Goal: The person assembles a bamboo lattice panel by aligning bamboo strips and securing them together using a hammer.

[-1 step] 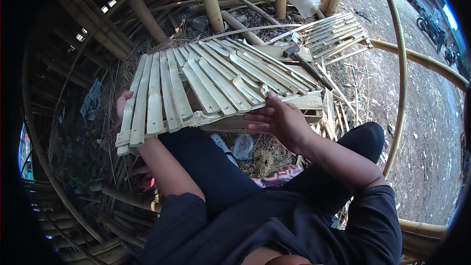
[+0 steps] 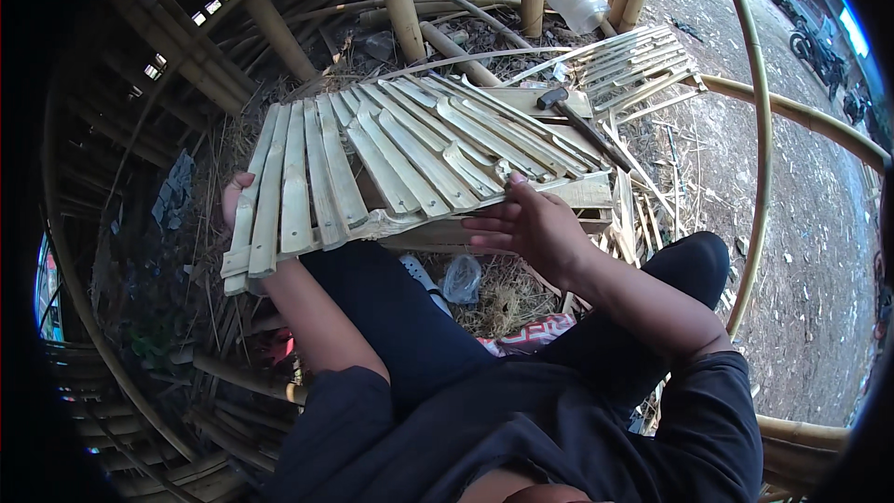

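A panel of flattened, split bamboo slats [image 2: 391, 158] lies fanned out across my lap and a wooden block [image 2: 591, 196]. My left hand [image 2: 235, 200] grips the panel's left end from underneath, with only its fingers showing past the slats. My right hand [image 2: 531, 228] holds the near edge on the right, its fingertips on a slat end and its thumb below. I am seated, with my dark-trousered knees under the panel.
A hammer [image 2: 577, 116] lies on the wood behind the panel. A second slat panel [image 2: 643, 61] rests at the back right near a plastic bottle [image 2: 577, 0]. Upright bamboo poles [image 2: 396, 0] stand ahead, and a bent bamboo hoop [image 2: 759, 130] arcs on the right. Straw and scraps litter the ground.
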A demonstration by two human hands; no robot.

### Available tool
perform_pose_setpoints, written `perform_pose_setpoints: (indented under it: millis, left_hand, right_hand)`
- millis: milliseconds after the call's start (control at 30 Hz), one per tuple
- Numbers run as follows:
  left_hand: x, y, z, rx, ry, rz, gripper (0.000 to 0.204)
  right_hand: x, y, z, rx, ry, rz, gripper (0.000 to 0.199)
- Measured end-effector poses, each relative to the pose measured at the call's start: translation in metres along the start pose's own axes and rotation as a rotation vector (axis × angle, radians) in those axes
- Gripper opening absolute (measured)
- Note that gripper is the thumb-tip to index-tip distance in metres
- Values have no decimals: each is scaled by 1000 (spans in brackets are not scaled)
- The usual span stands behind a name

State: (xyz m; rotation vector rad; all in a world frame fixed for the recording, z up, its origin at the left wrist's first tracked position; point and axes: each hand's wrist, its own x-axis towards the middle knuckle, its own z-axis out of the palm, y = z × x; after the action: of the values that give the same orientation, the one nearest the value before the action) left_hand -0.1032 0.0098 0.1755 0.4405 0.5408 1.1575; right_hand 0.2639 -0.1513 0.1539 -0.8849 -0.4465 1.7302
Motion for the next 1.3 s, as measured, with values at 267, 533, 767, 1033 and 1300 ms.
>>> perform_pose_setpoints:
  millis: [267,533,767,1033,1300]
  left_hand:
    - [29,12,-46,-122,-150,-30,70]
    - [41,-12,-36,-173,-266,202,43]
    - [10,-43,51,-408,-2,340,58]
    - [19,-62,60,-526,-195,419,49]
    - [-7,-97,115,-335,-218,325,55]
  right_hand:
    - [1,-19,21,-119,75,-94,74]
    - [18,-83,31,-316,182,-114,54]
    - [74,-153,65,-470,293,-248,34]
    - [120,-235,131,-761,206,-291,31]
    - [121,-304,205,-1020,42,-623,33]
